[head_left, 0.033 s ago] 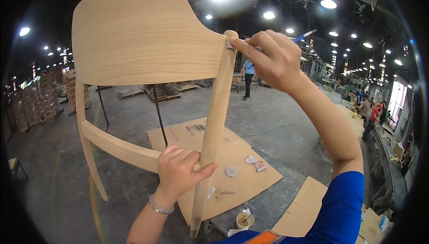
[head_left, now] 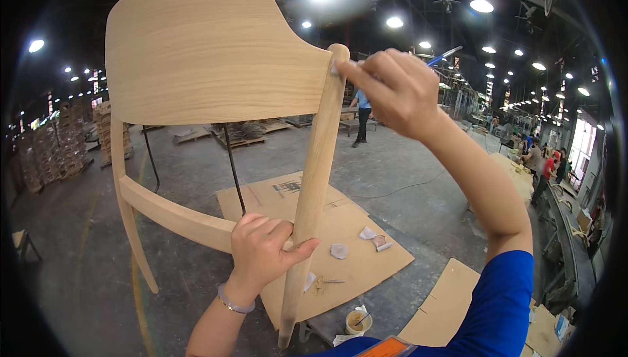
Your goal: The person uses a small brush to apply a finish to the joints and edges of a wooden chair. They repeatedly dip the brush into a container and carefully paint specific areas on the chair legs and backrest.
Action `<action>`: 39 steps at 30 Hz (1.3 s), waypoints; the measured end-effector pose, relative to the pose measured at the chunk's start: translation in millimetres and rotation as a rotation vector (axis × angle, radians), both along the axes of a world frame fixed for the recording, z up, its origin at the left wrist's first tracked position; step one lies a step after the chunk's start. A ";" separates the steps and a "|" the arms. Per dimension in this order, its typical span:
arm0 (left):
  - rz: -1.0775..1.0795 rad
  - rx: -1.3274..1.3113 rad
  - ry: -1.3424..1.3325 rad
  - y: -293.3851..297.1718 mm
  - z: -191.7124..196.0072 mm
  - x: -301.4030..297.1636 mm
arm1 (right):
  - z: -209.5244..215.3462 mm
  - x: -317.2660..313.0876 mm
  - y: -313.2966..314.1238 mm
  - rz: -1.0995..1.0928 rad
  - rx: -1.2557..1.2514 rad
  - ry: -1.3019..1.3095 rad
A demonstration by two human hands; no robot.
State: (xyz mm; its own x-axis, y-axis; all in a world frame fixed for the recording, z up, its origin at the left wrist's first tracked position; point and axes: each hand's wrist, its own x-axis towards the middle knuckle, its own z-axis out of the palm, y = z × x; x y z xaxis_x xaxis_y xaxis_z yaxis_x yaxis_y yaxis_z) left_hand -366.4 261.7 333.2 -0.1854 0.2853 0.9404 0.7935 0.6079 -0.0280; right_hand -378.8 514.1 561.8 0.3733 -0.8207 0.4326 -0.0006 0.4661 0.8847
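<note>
Your chair frame (head_left: 216, 50) fills the upper left and middle of the picture, standing upright with its broad curved backrest at the top. Looks like bare, pale wood, so I'd expect it to be stiff and grippy rather than slick, not too heavy but awkward, since it's big and top-wide. Probably swings or tips if you lean on one corner.

Your left hand (head_left: 261, 249), lower middle, has its fingers wrapped at the spot where the rail (head_left: 176, 213) meets the right-hand leg (head_left: 317, 154), thumb laid across the leg. Good place to hold imo: thick wood, and a joint to brace against. I'd stay off the backrest's thinner edge, which could dent.

Your right hand (head_left: 399, 92), upper middle, has thumb and forefinger pressed together on a pale scrap (head_left: 335, 68) against the top of that leg, right by the backrest. Scrap's blurry, but seems thin and bendy, so pinch it flat. A blue stick (head_left: 445, 56) pokes out behind that hand; can't tell which fingers grip it.
</note>
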 end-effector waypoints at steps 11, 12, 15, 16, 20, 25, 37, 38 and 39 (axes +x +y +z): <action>0.035 0.038 0.018 3.8 2.5 -10.8 | 9.1 -4.2 -12.3 0.039 0.051 0.013; 0.044 0.041 -0.007 4.5 2.4 -12.2 | 9.3 -5.6 -12.3 0.034 0.002 0.006; 0.041 0.036 0.006 6.2 2.3 -14.3 | 7.7 -11.9 -8.6 0.040 -0.022 0.006; 0.045 0.035 0.005 6.4 2.9 -14.7 | 5.6 -13.7 -7.0 0.027 -0.008 -0.009; 0.065 0.025 0.006 9.0 6.5 -14.6 | 10.4 -19.9 -3.7 0.034 0.011 -0.018; 0.044 0.033 0.017 4.9 1.8 -20.0 | -8.5 -19.7 -13.9 0.143 0.003 -0.040; 0.121 0.026 -0.207 0.9 7.4 -84.8 | -174.5 86.3 -54.1 0.106 -0.316 -0.548; 0.087 0.074 -0.151 -2.7 10.3 -85.7 | -184.4 92.2 -54.0 0.089 -0.385 -0.607; 0.073 0.100 -0.141 -7.4 12.1 -84.9 | -196.6 95.6 -51.4 0.093 -0.446 -0.650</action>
State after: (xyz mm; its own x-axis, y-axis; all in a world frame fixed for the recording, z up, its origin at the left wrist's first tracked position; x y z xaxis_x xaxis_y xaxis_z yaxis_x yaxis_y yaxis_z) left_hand -451.4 254.4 345.3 -0.3347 0.1721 0.9265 0.7386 0.6585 0.1445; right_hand -283.2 462.8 365.2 -0.0088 -0.4968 0.8678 -0.5093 0.7491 0.4237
